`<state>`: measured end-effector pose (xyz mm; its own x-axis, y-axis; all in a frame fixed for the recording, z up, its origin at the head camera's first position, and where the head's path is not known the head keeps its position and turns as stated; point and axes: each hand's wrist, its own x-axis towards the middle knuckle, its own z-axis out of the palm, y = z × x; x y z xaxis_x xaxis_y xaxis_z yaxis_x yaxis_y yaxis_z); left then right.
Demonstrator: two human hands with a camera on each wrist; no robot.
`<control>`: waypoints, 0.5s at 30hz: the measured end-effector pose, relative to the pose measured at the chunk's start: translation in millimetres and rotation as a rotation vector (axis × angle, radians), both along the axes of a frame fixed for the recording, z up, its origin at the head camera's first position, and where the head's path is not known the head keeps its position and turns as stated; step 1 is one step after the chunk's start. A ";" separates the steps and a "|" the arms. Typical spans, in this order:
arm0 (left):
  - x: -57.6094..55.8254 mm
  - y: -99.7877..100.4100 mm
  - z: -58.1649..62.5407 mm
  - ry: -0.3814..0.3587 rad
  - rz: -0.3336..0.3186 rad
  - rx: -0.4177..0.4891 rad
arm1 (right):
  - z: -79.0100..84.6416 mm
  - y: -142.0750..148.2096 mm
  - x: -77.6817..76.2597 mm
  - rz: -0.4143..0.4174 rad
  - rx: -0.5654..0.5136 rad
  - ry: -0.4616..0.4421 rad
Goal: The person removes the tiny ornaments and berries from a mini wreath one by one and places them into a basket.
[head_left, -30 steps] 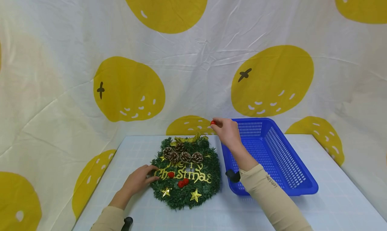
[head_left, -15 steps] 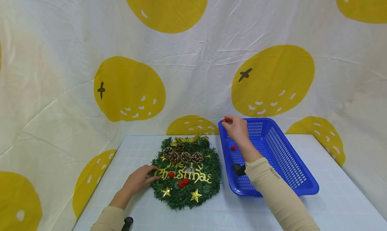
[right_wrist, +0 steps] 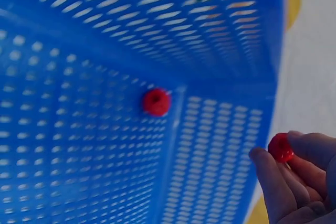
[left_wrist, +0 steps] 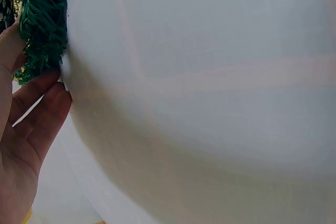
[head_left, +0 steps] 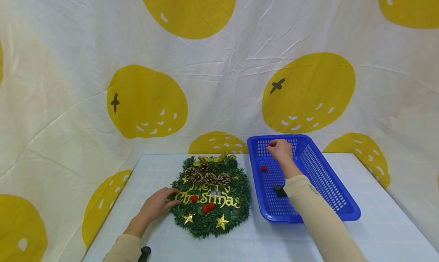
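Left hand: thumb and fingers spread, touching the wreath at its nine o'clock edge; we judge it steadies a light thing.
Right hand: pinches a held berry above the basket near its ten o'clock corner; fingertips, we think, suit something so small.
Loose berry: on the basket floor, ten o'clock.
Wreath: flat, face up, six o'clock in our head view.
Basket: four o'clock, apparently for easy right-side reach.
Tabletop: pale, faintly lined.
Room: fruit-print cloth behind, twelve o'clock.
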<state>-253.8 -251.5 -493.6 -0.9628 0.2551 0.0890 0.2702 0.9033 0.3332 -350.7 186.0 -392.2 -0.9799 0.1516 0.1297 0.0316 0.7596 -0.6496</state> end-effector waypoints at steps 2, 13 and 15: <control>-0.2 -0.3 -0.5 -0.003 -0.001 -0.001 | -3.8 3.7 -0.2 -0.006 0.007 -0.025; 0.2 -0.6 0.3 -0.002 0.001 0.005 | -18.1 12.9 -0.6 0.052 0.084 -0.101; 0.7 -0.6 0.1 -0.004 0.000 0.007 | -20.6 13.3 0.0 0.069 0.103 -0.114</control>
